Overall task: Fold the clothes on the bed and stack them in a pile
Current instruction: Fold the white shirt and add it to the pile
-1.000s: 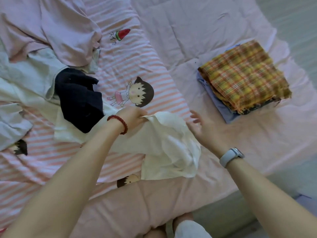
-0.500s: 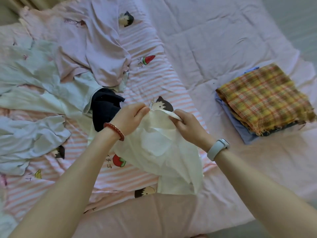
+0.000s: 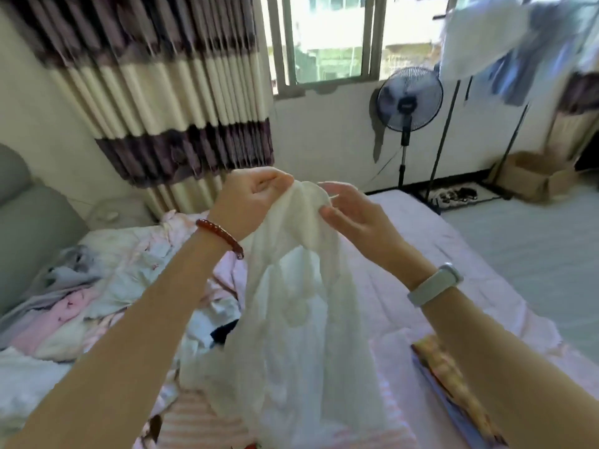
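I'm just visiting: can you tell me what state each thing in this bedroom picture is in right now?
White garment: lifted, hanging unfolded from both hands.
Left hand: gripping the garment's top edge.
Right hand: pinching the top edge.
Plaid cloth: folded, on the stack.
Loose clothes: unfolded, heaped on the bed.
Curtain: drawn aside.
Standing fan: upright; running or not, cannot tell.

A thin white garment [image 3: 301, 319] is held up above the bed [image 3: 405, 270], hanging in loose folds. Unfolded clothes [image 3: 97, 286] are heaped on the bed's left side, and a folded pile [image 3: 450, 384] is seen at its right edge.
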